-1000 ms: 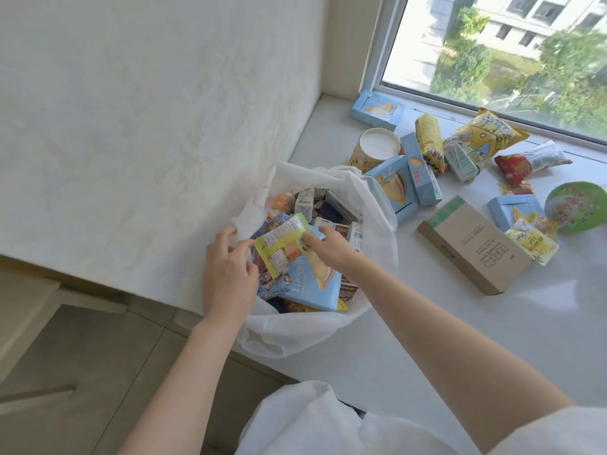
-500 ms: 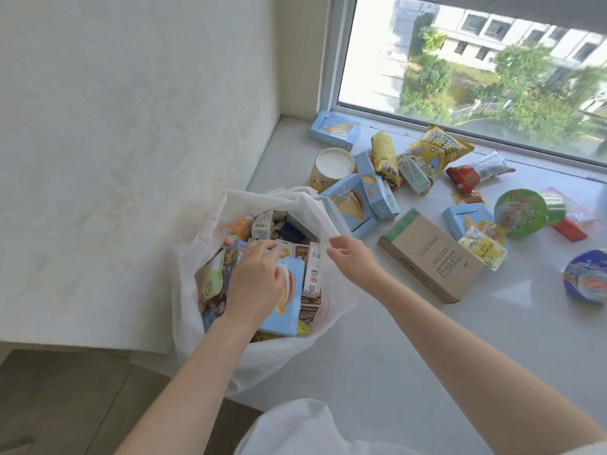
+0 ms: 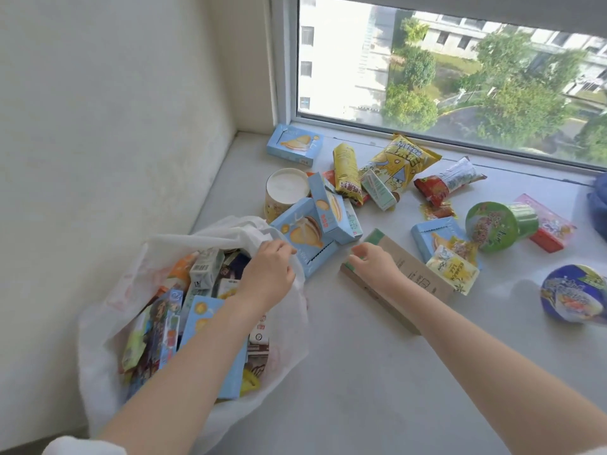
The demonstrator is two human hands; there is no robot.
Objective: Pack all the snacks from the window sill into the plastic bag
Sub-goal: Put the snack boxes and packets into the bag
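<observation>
The white plastic bag (image 3: pixel 98 339) stands open at the sill's left edge, stuffed with several snack boxes and packets. My left hand (image 3: pixel 267 270) pinches the bag's far right rim. My right hand (image 3: pixel 374 264) lies on the near green end of a flat brown cardboard box (image 3: pixel 417 277), fingers curled over it; the box rests on the window sill (image 3: pixel 361 372). Two blue biscuit boxes (image 3: pixel 305 234) lean between my hands. Behind them stand a paper cup (image 3: pixel 285 188), a yellow crisp bag (image 3: pixel 404 156) and a red packet (image 3: pixel 450 182).
More snacks lie right of the brown box: a yellow packet (image 3: pixel 455 274), a green bowl (image 3: pixel 496 226), a red box (image 3: pixel 551 224) and a blue bowl (image 3: pixel 573 295). Another blue box (image 3: pixel 294 144) sits in the corner by the window. A wall rises on the left.
My right hand left the bag's rim and moved right onto the brown box. My left hand came up from the bag's contents to its right rim. The view tilted toward the window.
</observation>
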